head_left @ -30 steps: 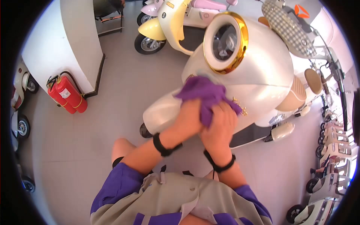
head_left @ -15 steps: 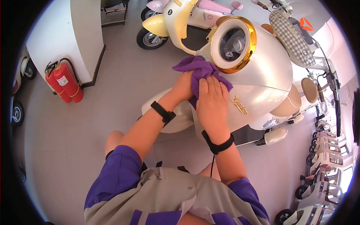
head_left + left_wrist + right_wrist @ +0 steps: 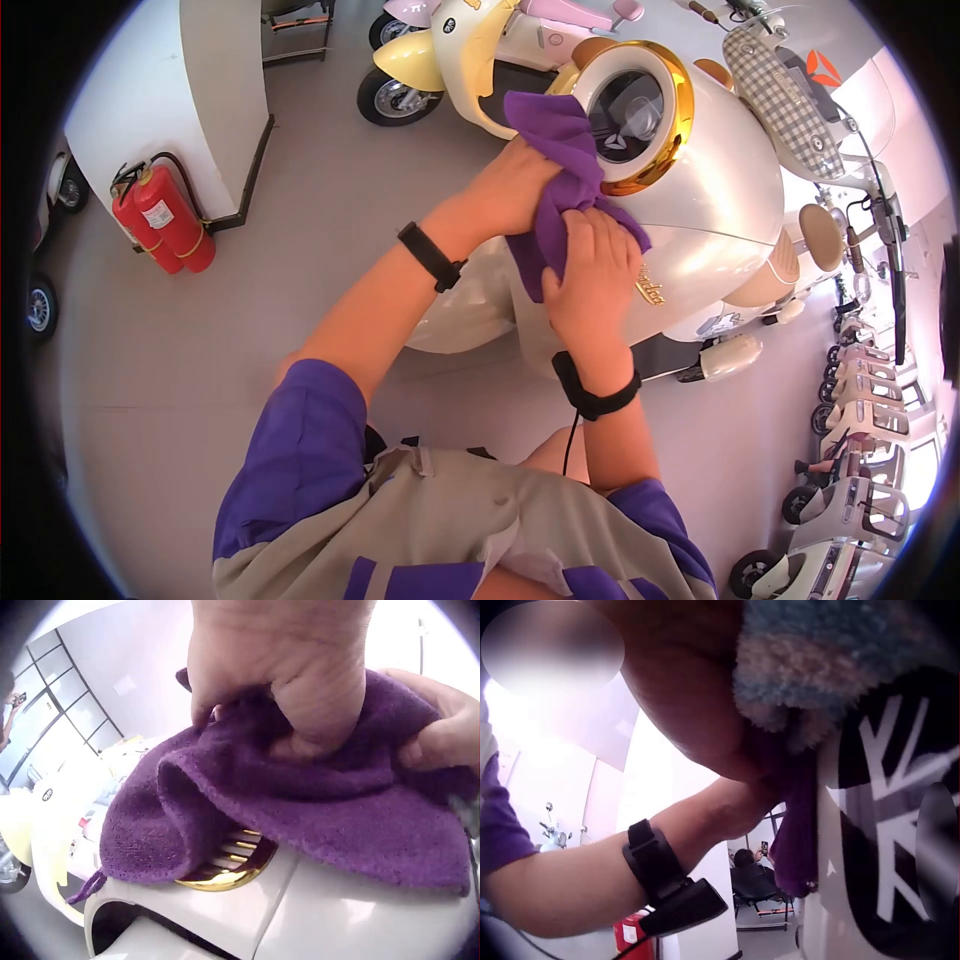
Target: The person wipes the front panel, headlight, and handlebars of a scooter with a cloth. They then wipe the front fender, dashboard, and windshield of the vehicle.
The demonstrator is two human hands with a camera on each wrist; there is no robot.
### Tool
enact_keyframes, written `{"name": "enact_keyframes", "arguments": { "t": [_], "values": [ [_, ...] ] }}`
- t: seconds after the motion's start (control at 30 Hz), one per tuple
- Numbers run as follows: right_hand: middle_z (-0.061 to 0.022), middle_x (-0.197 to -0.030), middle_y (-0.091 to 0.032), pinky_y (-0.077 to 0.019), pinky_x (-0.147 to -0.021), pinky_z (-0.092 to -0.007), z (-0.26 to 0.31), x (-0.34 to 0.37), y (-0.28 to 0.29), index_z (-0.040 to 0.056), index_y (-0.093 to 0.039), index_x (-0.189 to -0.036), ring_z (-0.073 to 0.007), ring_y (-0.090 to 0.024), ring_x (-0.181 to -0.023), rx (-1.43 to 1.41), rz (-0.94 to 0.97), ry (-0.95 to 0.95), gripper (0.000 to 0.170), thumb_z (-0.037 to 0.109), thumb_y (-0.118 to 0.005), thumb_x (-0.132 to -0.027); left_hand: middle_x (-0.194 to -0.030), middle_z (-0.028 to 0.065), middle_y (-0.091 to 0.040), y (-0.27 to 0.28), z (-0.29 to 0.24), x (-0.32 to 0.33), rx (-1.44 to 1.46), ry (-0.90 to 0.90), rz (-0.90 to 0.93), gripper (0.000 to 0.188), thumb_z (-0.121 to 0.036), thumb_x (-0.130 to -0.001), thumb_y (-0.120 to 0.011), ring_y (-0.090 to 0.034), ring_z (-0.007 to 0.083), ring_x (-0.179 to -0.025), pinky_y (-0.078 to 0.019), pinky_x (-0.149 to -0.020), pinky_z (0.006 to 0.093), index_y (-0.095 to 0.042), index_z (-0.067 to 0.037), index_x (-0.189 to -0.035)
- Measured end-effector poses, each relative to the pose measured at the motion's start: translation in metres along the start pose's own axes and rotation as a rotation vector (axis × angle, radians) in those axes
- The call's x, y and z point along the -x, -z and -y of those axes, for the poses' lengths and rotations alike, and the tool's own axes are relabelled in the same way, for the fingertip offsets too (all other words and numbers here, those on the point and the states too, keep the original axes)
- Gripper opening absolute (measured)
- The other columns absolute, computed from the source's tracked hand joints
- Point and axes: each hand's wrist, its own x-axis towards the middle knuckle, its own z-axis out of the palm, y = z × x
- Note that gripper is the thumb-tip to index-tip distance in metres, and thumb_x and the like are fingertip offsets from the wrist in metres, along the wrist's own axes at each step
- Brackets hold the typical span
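Cloth (image 3: 575, 188), purple, bunched up at the front of the white scooter (image 3: 710, 195), just beside the round lamp (image 3: 627, 118). Hides a bit of the lamp's left edge in the head view; cannot tell about touching it. In the left wrist view, droops over a gold grille (image 3: 225, 879), with a shiny bit peeking out below.

Held by both hands. Left hand (image 3: 510, 190): fingers bent into the cloth, thumb tucked in, a fold in the grip. Right hand (image 3: 597, 270): fingers close together and only a little bent, laid over the cloth, thumb apart, a fold caught in between. Fingertips partly hidden, so cannot tell how tight.

Seems to be the wiping step, maybe with a small stop to bunch or turn the cloth. For the next move, calls for a smooth side of cloth under the palm and a soft rub along the round front. Best to go gently near the gold rim (image 3: 683, 130) and gold letters (image 3: 648, 287), with small edges to snag on.

By the right hand, fluffy blue and pink stuff (image 3: 802, 667); cannot tell whether part of the cloth. Farther out, a yellow scooter (image 3: 415, 68), and red tanks (image 3: 178, 220) near a white pillar (image 3: 140, 90).
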Motion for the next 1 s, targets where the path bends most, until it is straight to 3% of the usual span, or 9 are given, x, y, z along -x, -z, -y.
{"name": "enact_keyframes", "arguments": {
  "t": [0.13, 0.27, 0.33, 0.47, 0.6, 0.7, 0.9, 1.0],
  "values": [
    [-0.0169, -0.127, -0.059, -0.036, -0.105, -0.0489, -0.015, 0.017, 0.019, 0.0044, -0.055, -0.123, -0.037, -0.054, -0.12, -0.057, -0.047, -0.019, 0.062, 0.003, -0.074, -0.065, -0.128, 0.0156, -0.061, -0.006, -0.029, -0.003, 0.041, -0.02, -0.008, 0.043, -0.024, -0.08, -0.071, -0.055, 0.0394, -0.118, -0.0407, -0.105, 0.0485, -0.063, -0.014, -0.121],
    [-0.0187, -0.123, -0.062, -0.0413, -0.1, -0.0477, -0.031, 0.047, 0.035, 0.0035, -0.058, -0.117, -0.0395, -0.058, -0.113, -0.078, -0.223, -0.092, 0.052, -0.002, -0.068, -0.066, -0.127, 0.0169, -0.061, -0.033, -0.078, 0.004, 0.122, 0.025, -0.247, 0.048, -0.02, -0.08, -0.072, -0.055, 0.0402, -0.119, -0.0401, -0.105, 0.0507, -0.061, -0.011, -0.125],
    [-0.0183, -0.121, -0.063, -0.0426, -0.098, -0.0469, -0.038, 0.054, 0.04, 0.0036, -0.059, -0.113, -0.0393, -0.059, -0.112, -0.06, -0.218, -0.114, 0.05, -0.003, -0.066, -0.064, -0.129, 0.018, -0.059, -0.049, -0.087, 0.013, 0.064, 0.073, -0.24, 0.05, -0.018, -0.08, -0.071, -0.054, 0.042, -0.12, -0.04, -0.104, 0.0513, -0.059, -0.01, -0.128],
    [-0.0163, -0.119, -0.064, -0.0431, -0.097, -0.0458, -0.04, 0.048, 0.041, 0.0042, -0.061, -0.108, -0.0379, -0.059, -0.112, 0.001, -0.185, -0.014, 0.049, -0.004, -0.065, -0.061, -0.129, 0.0192, -0.059, -0.066, -0.075, 0.027, 0.106, 0.298, -0.214, 0.051, -0.017, -0.081, -0.071, -0.055, 0.0435, -0.118, -0.0426, -0.101, 0.051, -0.058, -0.007, -0.129],
    [-0.0144, -0.121, -0.064, -0.042, -0.098, -0.0452, -0.041, 0.037, 0.03, 0.0055, -0.061, -0.108, -0.0363, -0.059, -0.113, -0.021, -0.221, -0.001, 0.049, -0.005, -0.065, -0.06, -0.12, 0.017, -0.063, -0.061, -0.061, 0.017, -0.045, 0.197, -0.365, 0.045, -0.023, -0.079, -0.073, -0.058, 0.0418, -0.112, -0.0454, -0.094, 0.0495, -0.065, -0.009, -0.121],
    [-0.0147, -0.121, -0.064, -0.0418, -0.097, -0.0455, -0.037, 0.021, 0.033, 0.0052, -0.06, -0.112, -0.0364, -0.058, -0.113, -0.04, -0.221, 0.01, 0.051, -0.004, -0.066, -0.062, -0.121, 0.018, -0.062, -0.035, -0.052, -0.011, 0.188, 0.218, -0.156, 0.045, -0.023, -0.078, -0.073, -0.056, 0.0426, -0.114, -0.0445, -0.096, 0.0496, -0.065, -0.009, -0.12],
    [-0.0198, -0.118, -0.062, -0.0417, -0.097, -0.0479, -0.057, 0.021, 0.048, 0.0015, -0.055, -0.119, -0.041, -0.057, -0.109, -0.114, -0.357, -0.067, 0.054, -0.002, -0.065, -0.066, -0.128, 0.0256, -0.054, -0.043, -0.095, -0.03, -0.021, 0.015, -0.245, 0.055, -0.012, -0.076, -0.068, -0.051, 0.0477, -0.116, -0.0402, -0.101, 0.0513, -0.055, -0.005, -0.129],
    [-0.0226, -0.118, -0.061, -0.0415, -0.098, -0.0485, -0.067, 0.013, 0.06, -0.0009, -0.052, -0.12, -0.0434, -0.056, -0.11, -0.085, -0.28, -0.059, 0.053, -0.002, -0.064, -0.068, -0.134, 0.0291, -0.049, -0.039, -0.084, -0.051, 0.133, 0.123, -0.192, 0.064, -0.008, -0.077, -0.063, -0.046, 0.0504, -0.123, -0.038, -0.105, 0.0514, -0.045, -0.003, -0.138]
  ]
}}
